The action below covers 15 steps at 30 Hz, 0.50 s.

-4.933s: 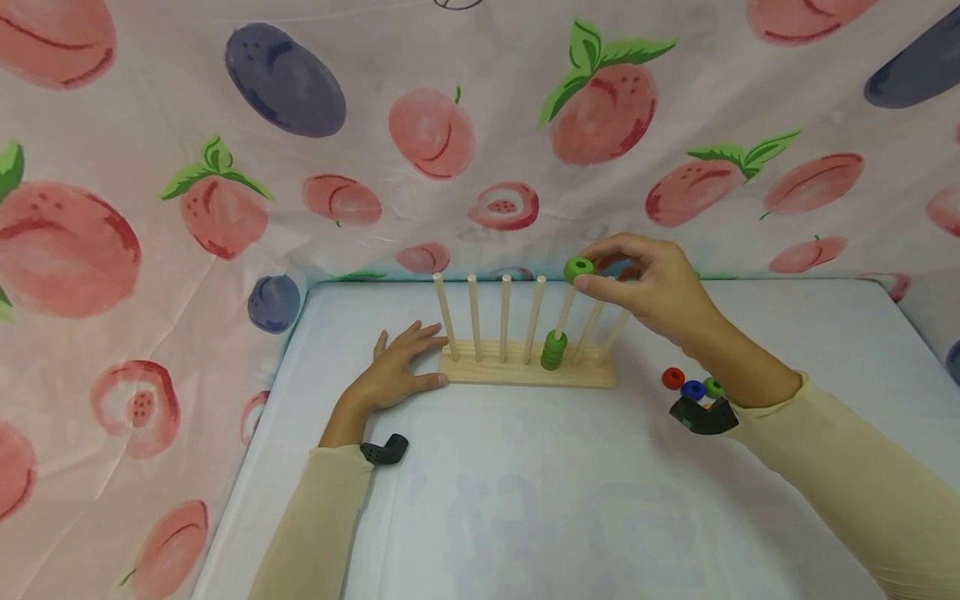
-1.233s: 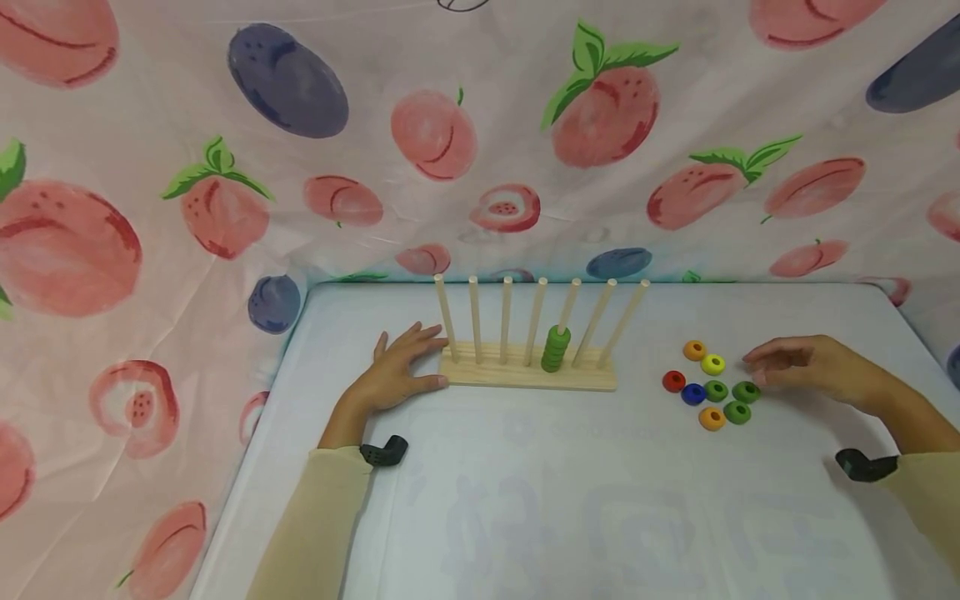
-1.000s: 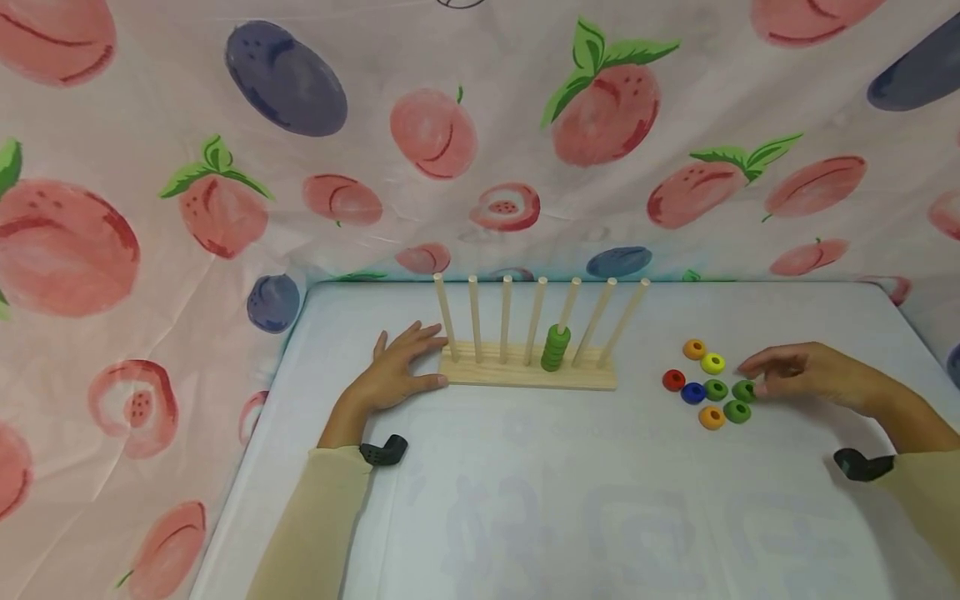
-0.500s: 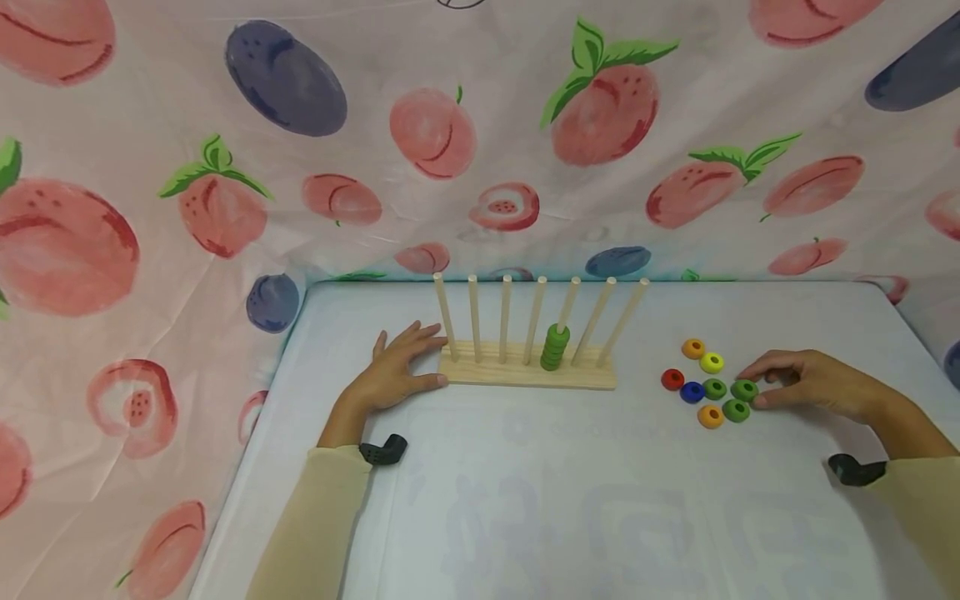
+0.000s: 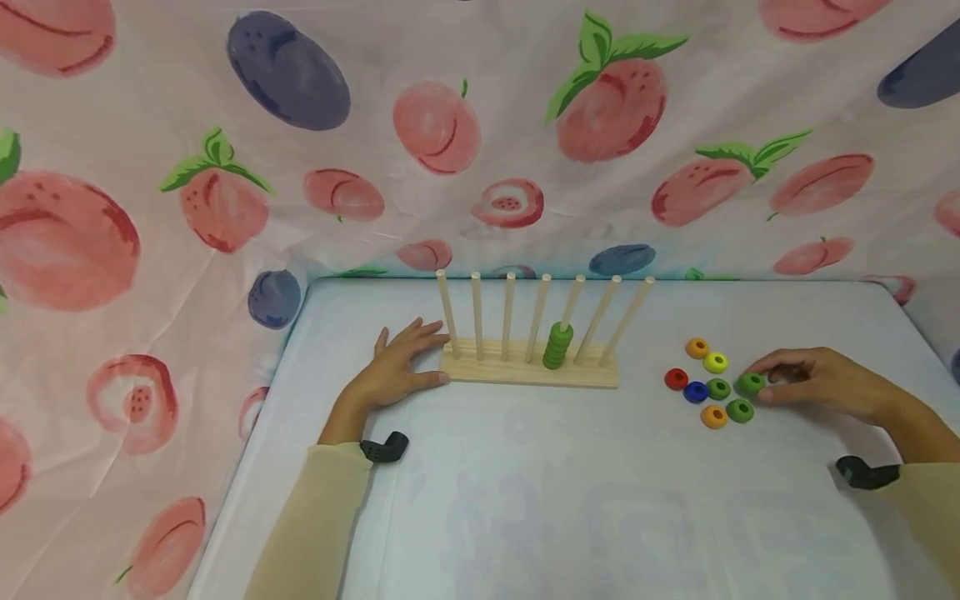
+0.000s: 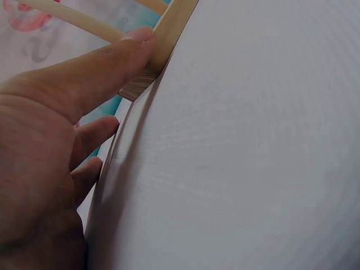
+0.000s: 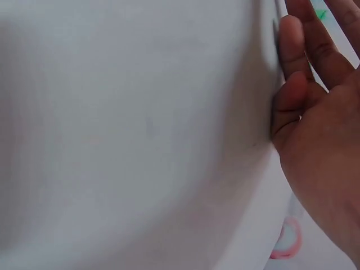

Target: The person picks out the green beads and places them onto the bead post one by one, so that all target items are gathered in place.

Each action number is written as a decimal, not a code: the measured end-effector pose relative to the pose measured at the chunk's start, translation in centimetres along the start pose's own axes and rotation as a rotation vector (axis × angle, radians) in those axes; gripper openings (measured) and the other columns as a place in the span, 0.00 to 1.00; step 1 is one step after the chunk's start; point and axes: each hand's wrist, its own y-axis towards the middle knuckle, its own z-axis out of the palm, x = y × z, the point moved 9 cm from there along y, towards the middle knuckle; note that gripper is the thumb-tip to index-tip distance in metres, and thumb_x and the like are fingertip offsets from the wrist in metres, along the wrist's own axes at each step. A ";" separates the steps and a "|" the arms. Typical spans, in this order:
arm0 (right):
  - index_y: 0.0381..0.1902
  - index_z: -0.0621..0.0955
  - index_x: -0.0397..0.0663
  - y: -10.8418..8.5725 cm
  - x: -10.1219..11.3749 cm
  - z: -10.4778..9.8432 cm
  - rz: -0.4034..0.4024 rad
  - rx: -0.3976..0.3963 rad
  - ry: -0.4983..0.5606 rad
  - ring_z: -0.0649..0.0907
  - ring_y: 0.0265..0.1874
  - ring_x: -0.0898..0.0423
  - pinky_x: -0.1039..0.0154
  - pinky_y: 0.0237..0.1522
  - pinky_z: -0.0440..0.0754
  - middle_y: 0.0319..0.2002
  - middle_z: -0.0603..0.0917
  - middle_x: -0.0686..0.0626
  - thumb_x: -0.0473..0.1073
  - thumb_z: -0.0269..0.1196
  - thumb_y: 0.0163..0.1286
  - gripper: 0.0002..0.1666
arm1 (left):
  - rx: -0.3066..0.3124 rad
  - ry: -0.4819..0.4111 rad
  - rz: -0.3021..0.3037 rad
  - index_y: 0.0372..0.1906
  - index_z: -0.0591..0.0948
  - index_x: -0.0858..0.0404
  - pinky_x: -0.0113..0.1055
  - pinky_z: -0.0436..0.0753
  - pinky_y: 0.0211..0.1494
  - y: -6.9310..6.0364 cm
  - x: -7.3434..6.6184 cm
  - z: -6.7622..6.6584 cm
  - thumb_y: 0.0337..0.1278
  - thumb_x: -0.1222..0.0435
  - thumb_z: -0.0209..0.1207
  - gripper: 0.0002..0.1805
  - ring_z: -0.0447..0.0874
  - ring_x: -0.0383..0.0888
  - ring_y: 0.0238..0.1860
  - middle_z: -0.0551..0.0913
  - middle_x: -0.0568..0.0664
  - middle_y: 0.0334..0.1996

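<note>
A wooden peg stand [image 5: 528,375], a flat base with several upright pegs, stands near the table's back edge. Several green beads [image 5: 557,346] are stacked on one peg right of its middle. My left hand [image 5: 397,367] lies at the stand's left end, fingers spread; in the left wrist view its thumb [image 6: 112,64] touches the base's edge. On the right, my right hand [image 5: 832,385] pinches a green bead [image 5: 750,383] between thumb and finger, slightly tilted beside the loose beads. The right wrist view shows curled fingers [image 7: 292,95] but not the bead.
Left of my right hand lie loose beads: red [image 5: 677,379], blue [image 5: 696,392], yellow [image 5: 716,362], two orange, one at the back [image 5: 697,347], and two more green, one in front [image 5: 740,411]. A fruit-print cloth [image 5: 510,125] hangs behind the white table [image 5: 525,483].
Earlier my right hand held a green bead above the peg stack; that stack is now taller. The hand has since moved right and taken hold of another green bead. My left hand stays put.
</note>
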 end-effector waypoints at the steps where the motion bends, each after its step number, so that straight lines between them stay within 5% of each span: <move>1: 0.57 0.84 0.51 0.0 0.1 -0.2 0.003 -0.003 0.007 0.74 0.40 0.62 0.68 0.37 0.76 0.43 0.80 0.51 0.54 0.72 0.66 0.25 | 0.000 0.002 0.001 0.74 0.72 0.50 0.63 0.24 0.79 0.0 0.0 0.0 0.60 0.45 0.68 0.38 0.41 0.50 0.85 0.59 0.42 0.81; 15: 0.57 0.83 0.50 0.0 4.2 -2.7 -0.072 -0.061 0.046 0.78 0.44 0.67 0.70 0.41 0.81 0.45 0.84 0.56 0.51 0.69 0.70 0.21 | 0.000 0.019 -0.004 0.74 0.72 0.49 0.64 0.24 0.79 0.0 -0.2 0.0 0.60 0.45 0.68 0.38 0.41 0.50 0.85 0.60 0.43 0.81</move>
